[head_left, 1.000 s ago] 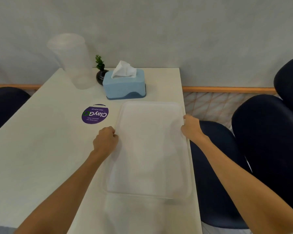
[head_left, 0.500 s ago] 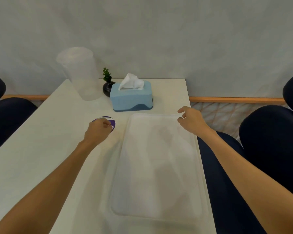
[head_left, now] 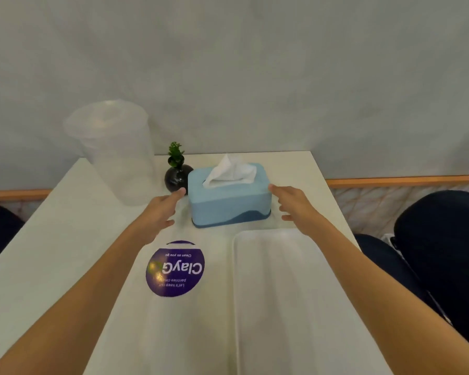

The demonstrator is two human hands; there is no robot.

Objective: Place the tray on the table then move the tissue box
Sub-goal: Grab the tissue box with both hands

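The tray [head_left: 282, 293] lies on the tabletop [head_left: 52, 266]; both hands, left hand [head_left: 160, 212] and right hand [head_left: 295, 207], flank the tissue box [head_left: 228, 204] mid-frame, fingers spread, grasping nothing. Next they must close on its ends.

head camera looks forward and down, close over the table [head_left: 52, 266] toward the wall [head_left: 255, 63].

Both bare forearms are stretching forward side by side. The left hand [head_left: 159, 212] is spreading its fingers wide, palm inward; the right hand [head_left: 295, 205] is mirroring it, fingers extended, gripping nothing.
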